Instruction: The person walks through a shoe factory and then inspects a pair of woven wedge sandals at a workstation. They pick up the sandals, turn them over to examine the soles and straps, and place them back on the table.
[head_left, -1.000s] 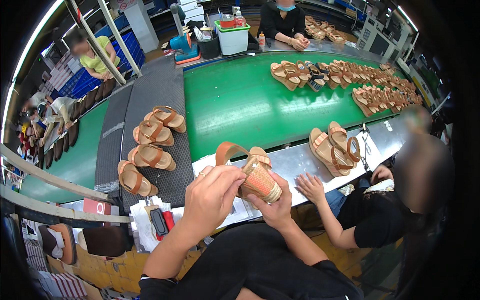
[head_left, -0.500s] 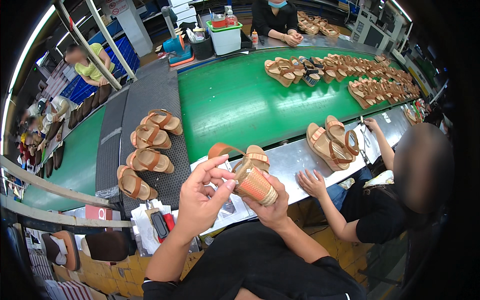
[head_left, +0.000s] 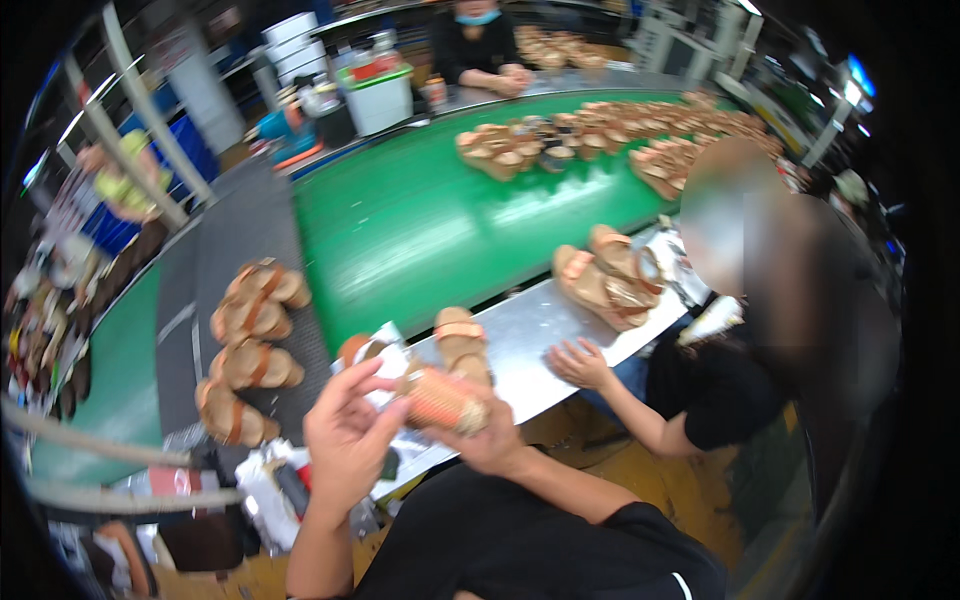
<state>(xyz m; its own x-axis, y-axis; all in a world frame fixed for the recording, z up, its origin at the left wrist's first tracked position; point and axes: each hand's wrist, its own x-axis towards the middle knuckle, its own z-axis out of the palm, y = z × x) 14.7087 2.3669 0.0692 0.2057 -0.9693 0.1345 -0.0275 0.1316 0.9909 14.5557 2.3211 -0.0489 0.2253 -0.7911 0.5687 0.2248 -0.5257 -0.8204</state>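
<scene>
A wedge sandal (head_left: pixel 440 397) with a woven orange and tan sole is in my hands, its wedge side turned up. My right hand (head_left: pixel 490 438) is closed round it from below and the right. The thumb and fingertips of my left hand (head_left: pixel 345 425) meet at its left end; blur hides exactly how they touch. A brown strap (head_left: pixel 360 348) shows beyond my left fingers. Just behind the held sandal, a second tan sandal (head_left: pixel 462 340) rests on the metal ledge (head_left: pixel 520 340).
Several sandals (head_left: pixel 255 362) sit on the dark mat at left. A pair (head_left: pixel 610 280) stands on the ledge before a person at right, whose hand (head_left: pixel 580 362) lies nearby. Rows of sandals (head_left: pixel 600 125) cover the far green belt (head_left: pixel 400 230). Another person sits opposite.
The whole view has swung, shifting the scene leftward and blurring it. My hands and the held sandal are lower and further left in view. The second sandal behind shows more fully.
</scene>
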